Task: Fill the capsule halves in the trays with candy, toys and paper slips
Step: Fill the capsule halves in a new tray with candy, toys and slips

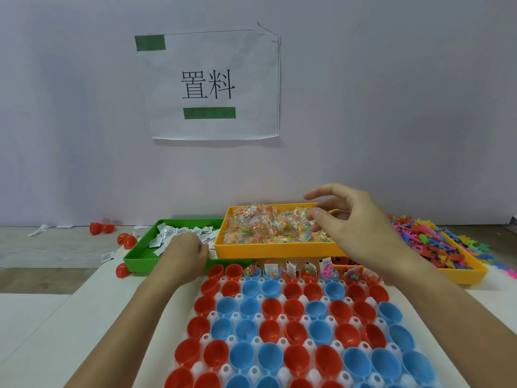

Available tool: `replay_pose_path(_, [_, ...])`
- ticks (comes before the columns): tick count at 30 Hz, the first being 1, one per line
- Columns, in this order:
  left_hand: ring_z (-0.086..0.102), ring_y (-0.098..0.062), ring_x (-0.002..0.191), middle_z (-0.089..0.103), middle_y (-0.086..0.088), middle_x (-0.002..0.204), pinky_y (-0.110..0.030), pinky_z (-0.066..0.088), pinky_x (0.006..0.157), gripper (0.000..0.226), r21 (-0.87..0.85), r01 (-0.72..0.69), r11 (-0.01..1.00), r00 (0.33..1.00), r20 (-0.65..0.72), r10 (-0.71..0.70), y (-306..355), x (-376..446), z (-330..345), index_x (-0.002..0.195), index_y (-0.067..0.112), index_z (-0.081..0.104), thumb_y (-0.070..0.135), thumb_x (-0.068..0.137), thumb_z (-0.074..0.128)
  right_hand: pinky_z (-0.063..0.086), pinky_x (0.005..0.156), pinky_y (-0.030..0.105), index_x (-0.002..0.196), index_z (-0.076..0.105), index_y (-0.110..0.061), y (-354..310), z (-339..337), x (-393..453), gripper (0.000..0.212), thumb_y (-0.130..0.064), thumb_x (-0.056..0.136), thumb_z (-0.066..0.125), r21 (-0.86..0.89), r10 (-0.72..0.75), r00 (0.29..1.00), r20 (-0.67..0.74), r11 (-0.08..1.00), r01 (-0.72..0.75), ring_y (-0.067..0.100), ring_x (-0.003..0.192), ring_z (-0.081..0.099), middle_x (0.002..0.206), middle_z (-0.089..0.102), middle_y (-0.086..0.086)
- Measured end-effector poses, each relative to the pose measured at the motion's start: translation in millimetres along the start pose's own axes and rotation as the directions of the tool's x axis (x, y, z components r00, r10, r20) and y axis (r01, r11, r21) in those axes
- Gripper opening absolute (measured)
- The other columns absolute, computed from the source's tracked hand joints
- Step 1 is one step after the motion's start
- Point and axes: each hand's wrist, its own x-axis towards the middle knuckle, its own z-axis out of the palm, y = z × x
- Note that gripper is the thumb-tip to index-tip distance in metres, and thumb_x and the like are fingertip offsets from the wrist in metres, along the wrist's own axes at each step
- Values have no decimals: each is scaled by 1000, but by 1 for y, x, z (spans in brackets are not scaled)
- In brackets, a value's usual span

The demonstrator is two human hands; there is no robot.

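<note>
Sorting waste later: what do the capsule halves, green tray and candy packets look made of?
Capsule halves: glossy moulded plastic, judging by their highlights. Green tray: rigid plastic, gridded floor. Candy packets: probably clear crinkly film, beads showing through.

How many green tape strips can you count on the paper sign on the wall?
2. One green tape strip sits at the top left corner of the paper sign; the other green tape strip lies below its printed characters. None seems hidden.

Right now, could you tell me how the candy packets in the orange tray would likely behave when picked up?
The candy packets look like clear film over small beads, so probably light, floppy and a little slippery. They lie heaped in the orange tray, so neighbours may drag along. The right hand hovers over them.
</note>
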Motion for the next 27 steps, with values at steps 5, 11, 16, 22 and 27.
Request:
replay_pose_path(5, [63, -26, 62, 71, -19, 73, -29, 44, 60, 34, -154, -4, 988, 976, -217, -29, 2, 0, -5, 76, -2, 74, 18, 97, 58, 60, 70, 27, 106, 65, -37, 0, -1, 0, 20, -20, 96, 63, 11, -3, 1000, -7, 1000, 3, 10, 78, 71, 89, 73, -9])
replay_pose_path(11, [64, -8, 67, 75, -12, 88, -24, 51, 67, 17, -401, -45, 915, 902, -409, -135, 7, -4, -17, 94, 1, 77, 9, 81, 79, 59, 71, 24, 107, 65, -37, 1, 0, 0, 20, -20, 96, 62, 18, -8, 1000, 0, 1000, 8, 8, 78, 71, 89, 73, -7])
replay_pose_path(16, [64, -8, 71, 70, -2, 80, -22, 49, 62, 15, -535, -56, 843, 903, -386, -186, 9, -6, -20, 92, 11, 72, 7, 79, 80, 56, 69, 17, 102, 66, -37, 1, 2, 0, 19, -20, 94, 65, 25, -2, 1000, 23, 1000, 2, 7, 76, 71, 87, 74, -8])
replay_pose_path(22, [65, -14, 78, 67, 2, 87, -26, 51, 63, 14, -583, -74, 809, 915, -363, -177, 17, -6, -26, 103, 15, 69, 13, 89, 71, 55, 65, 14, 98, 67, -38, 0, 3, -1, 16, -22, 95, 64, 5, 6, 999, 45, 1000, -6, 4, 77, 70, 87, 73, -10])
replay_pose_path(27, [68, -21, 78, 72, -5, 85, -38, 59, 78, 6, -652, -122, 748, 967, -248, -58, 38, -14, -43, 90, 15, 72, 15, 92, 67, 56, 66, 16, 96, 69, -36, -2, 5, -2, 16, -21, 95, 65, 10, 9, 997, 78, 1000, -10, 6, 76, 71, 87, 74, -10])
